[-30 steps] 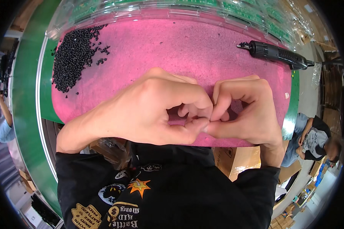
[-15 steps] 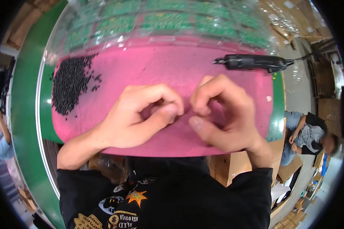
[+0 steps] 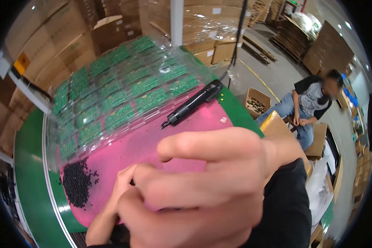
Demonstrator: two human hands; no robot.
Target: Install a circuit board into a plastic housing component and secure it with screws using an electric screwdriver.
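Head view: right hand [image 3: 202, 194] looms close, fingers curled together; left hand [image 3: 122, 186] behind, grip unclear; black pellets [image 3: 75, 184] heaped on pink mat [image 3: 153, 142].

Warehouse: stacked cardboard boxes [image 3: 111, 25], grey concrete floor [image 3: 268, 70], seemingly bright.

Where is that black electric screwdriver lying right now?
In the head view the black electric screwdriver lies on the pink mat, toward its far right edge, just beside the clear trays of green circuit boards.
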